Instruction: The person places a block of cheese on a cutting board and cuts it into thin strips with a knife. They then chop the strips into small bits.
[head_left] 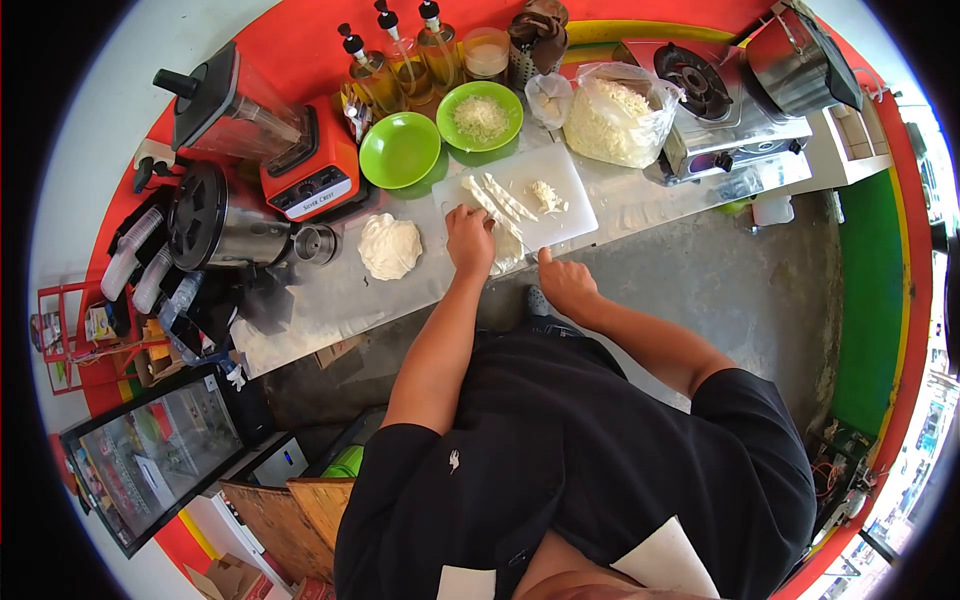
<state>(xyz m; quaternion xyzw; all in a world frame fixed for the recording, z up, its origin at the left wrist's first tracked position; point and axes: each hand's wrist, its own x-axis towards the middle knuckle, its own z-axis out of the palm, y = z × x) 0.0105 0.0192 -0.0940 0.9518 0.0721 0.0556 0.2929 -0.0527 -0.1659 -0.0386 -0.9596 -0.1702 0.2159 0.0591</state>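
Observation:
My left hand (470, 238) is over the near left part of a white cutting board (575, 205), its fingers curled down onto pale food. Closed around the handle of a knife (532, 257), my right hand (567, 282) is at the board's near edge. The blade is mostly hidden against the food. Pale food strips (508, 197) lie on the board beyond my left hand, with a small chopped heap (547, 197) to their right. A large, rounded, whitish lump of food (390, 247) sits on the metal counter, left of my left hand.
Two green bowls stand behind the board: one bare inside (400, 150), one with pale shreds (481, 117). A plastic bag of shreds (620, 120) is beside a gas stove (715, 100). Pump bottles (410, 70), a red blender (310, 165) and a metal cup (315, 244) occupy the left.

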